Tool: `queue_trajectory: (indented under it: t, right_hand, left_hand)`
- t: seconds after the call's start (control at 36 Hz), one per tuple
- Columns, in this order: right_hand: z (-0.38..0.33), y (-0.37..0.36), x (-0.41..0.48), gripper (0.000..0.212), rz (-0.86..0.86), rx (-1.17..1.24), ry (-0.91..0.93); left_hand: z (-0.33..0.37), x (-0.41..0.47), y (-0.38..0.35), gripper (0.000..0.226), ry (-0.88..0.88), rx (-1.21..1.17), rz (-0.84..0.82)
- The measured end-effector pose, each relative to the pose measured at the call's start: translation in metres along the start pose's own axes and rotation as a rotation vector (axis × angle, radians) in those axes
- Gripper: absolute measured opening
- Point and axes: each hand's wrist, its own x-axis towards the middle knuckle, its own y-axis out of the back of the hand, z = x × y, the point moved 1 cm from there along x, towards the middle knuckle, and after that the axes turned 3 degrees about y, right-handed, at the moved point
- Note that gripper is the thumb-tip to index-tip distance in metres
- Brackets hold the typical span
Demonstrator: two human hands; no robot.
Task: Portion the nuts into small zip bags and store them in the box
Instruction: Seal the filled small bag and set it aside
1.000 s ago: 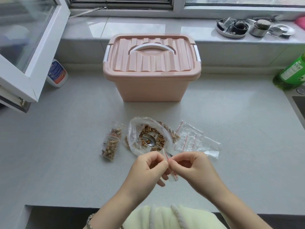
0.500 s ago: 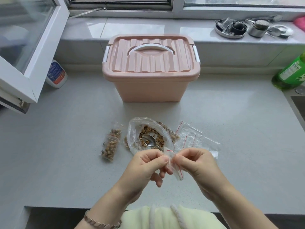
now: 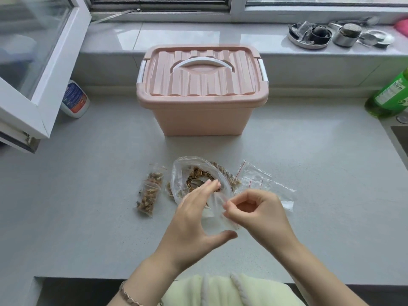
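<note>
A pink lidded box (image 3: 202, 93) with a white handle stands closed at the back of the counter. In front of it lies a large clear bag of nuts (image 3: 198, 175), open, with a metal spoon (image 3: 197, 183) inside. A filled small zip bag (image 3: 150, 192) lies to its left. Spare empty zip bags (image 3: 262, 184) lie to its right. My right hand (image 3: 254, 209) pinches an empty small zip bag (image 3: 217, 208) by its top edge. My left hand (image 3: 194, 219) is spread open, fingers reaching over the mouth of the nut bag toward the spoon.
An open window sash (image 3: 37, 69) juts over the counter at the left, with a white bottle (image 3: 75, 99) beneath it. A green bottle (image 3: 390, 96) and a sink edge (image 3: 399, 138) sit at the right. Metal dishes (image 3: 331, 35) rest on the sill.
My left hand let go of the small empty bag and opened, moving forward over the nut bag. My right hand alone now keeps the empty bag.
</note>
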Motion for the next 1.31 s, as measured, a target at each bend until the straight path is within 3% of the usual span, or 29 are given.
queue_trajectory:
  t: [0.11, 0.25, 0.33, 0.47, 0.58, 0.69, 0.81, 0.97, 1.08, 1.31]
  right_hand:
    - [-0.006, -0.001, -0.002, 0.030, -0.033, 0.151, 0.004]
    - [-0.012, 0.001, -0.005, 0.025, -0.040, 0.220, 0.029]
    - [-0.012, 0.001, -0.005, 0.026, -0.034, 0.201, 0.037]
    - [-0.007, 0.002, -0.004, 0.031, -0.025, -0.056, 0.202]
    - [-0.001, 0.001, -0.004, 0.025, -0.024, -0.295, 0.339]
    - [0.003, -0.002, -0.004, 0.023, -0.141, -0.432, 0.220]
    - [0.002, -0.008, -0.009, 0.021, -0.342, -0.345, 0.096]
    - [0.015, -0.013, -0.008, 0.022, -0.222, -0.197, -0.071]
    - [0.016, -0.014, -0.010, 0.028, -0.314, -0.119, -0.163]
    - [0.013, -0.009, -0.010, 0.026, -0.466, -0.038, -0.261]
  left_hand:
    - [-0.002, 0.000, -0.002, 0.071, -0.068, -0.020, 0.141]
    - [-0.002, -0.005, -0.004, 0.092, -0.062, 0.016, 0.128]
    - [-0.001, -0.004, -0.007, 0.093, -0.105, 0.044, 0.168]
    - [-0.003, -0.001, -0.010, 0.082, -0.147, 0.169, 0.218]
    - [-0.009, -0.001, -0.014, 0.083, -0.191, 0.272, 0.166]
    - [-0.016, 0.001, -0.016, 0.074, -0.177, 0.329, 0.142]
    - [-0.026, -0.002, -0.020, 0.069, -0.165, 0.321, 0.100]
    - [-0.030, -0.005, -0.027, 0.070, -0.178, 0.345, 0.061]
    - [-0.031, -0.006, -0.025, 0.070, -0.196, 0.402, 0.069]
    - [-0.031, -0.007, -0.024, 0.047, -0.305, 0.468, 0.155]
